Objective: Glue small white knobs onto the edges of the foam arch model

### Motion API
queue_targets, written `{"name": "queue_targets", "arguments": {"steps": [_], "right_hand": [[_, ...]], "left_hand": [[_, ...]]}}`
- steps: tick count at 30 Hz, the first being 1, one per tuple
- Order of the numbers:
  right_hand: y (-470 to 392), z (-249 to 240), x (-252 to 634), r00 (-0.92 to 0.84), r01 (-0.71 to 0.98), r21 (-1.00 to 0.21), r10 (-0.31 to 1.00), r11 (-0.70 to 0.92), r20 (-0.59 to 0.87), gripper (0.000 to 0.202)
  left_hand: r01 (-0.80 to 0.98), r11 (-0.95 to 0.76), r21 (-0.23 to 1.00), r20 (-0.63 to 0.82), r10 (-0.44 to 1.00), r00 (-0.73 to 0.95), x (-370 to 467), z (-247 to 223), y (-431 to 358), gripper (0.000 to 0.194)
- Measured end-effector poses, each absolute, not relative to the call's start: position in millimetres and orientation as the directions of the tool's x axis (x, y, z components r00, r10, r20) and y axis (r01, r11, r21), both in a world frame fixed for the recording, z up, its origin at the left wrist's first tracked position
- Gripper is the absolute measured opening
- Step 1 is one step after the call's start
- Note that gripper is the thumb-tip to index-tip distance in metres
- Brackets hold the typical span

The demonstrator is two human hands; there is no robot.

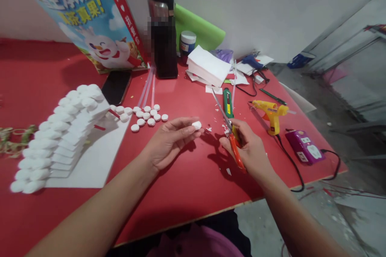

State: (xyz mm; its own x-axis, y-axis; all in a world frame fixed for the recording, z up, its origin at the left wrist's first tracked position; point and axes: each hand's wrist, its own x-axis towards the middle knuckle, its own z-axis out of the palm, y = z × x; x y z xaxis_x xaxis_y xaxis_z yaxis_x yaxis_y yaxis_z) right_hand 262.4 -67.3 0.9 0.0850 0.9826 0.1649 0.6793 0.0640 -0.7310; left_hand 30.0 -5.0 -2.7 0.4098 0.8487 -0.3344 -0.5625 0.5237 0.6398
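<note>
My left hand [169, 140] pinches a small white foam round [197, 125] between its fingertips, just above the red table [187, 184]. My right hand [249, 148] grips orange-handled scissors [229, 128], blades pointing up and away, a short gap right of the foam round. Tiny white offcuts [224, 130] lie on the table between the two hands. A loose group of several similar white rounds [146, 114] sits left of the hands. Further left stands a white stepped foam model [60, 136] covered in white rounds, on a white sheet.
A yellow glue gun [271, 112] and a purple power strip [304, 146] lie right of the scissors, cables trailing. A green utility knife [227, 102], white paper stack [208, 66], dark flask [163, 28], phone [116, 86] and colourful box [90, 16] stand behind. The table edge runs close on the right.
</note>
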Motion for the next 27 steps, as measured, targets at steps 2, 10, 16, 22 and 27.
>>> {"name": "queue_targets", "arguments": {"steps": [2, 10, 16, 22, 27], "right_hand": [[-68.8, -0.4, 264.0, 0.068, 0.686, -0.724, 0.984, 0.072, 0.163, 0.047], [-73.6, 6.5, 253.0, -0.129, 0.784, -0.59, 0.98, 0.194, 0.151, 0.064], [-70.4, 5.8, 240.7, -0.164, 0.838, -0.503, 0.977, 0.212, 0.139, 0.065], [-70.2, 3.6, 237.6, -0.149, 0.878, -0.438, 0.979, 0.194, 0.137, 0.067], [-71.2, 4.2, 238.0, -0.168, 0.888, -0.407, 0.975, 0.214, 0.148, 0.062]], "left_hand": [[-0.568, 0.531, 0.629, -0.35, 0.846, 0.403, 30.0, -3.5, -4.3, 0.026], [-0.599, 0.551, 0.581, -0.385, 0.835, 0.394, 30.3, -2.4, -2.4, 0.026], [-0.589, 0.545, 0.596, -0.355, 0.837, 0.416, 31.0, -2.7, -4.2, 0.025], [-0.579, 0.544, 0.607, -0.351, 0.838, 0.418, 31.4, -5.0, -4.3, 0.027], [-0.559, 0.534, 0.635, -0.337, 0.842, 0.421, 30.1, -8.6, -4.2, 0.027]]}}
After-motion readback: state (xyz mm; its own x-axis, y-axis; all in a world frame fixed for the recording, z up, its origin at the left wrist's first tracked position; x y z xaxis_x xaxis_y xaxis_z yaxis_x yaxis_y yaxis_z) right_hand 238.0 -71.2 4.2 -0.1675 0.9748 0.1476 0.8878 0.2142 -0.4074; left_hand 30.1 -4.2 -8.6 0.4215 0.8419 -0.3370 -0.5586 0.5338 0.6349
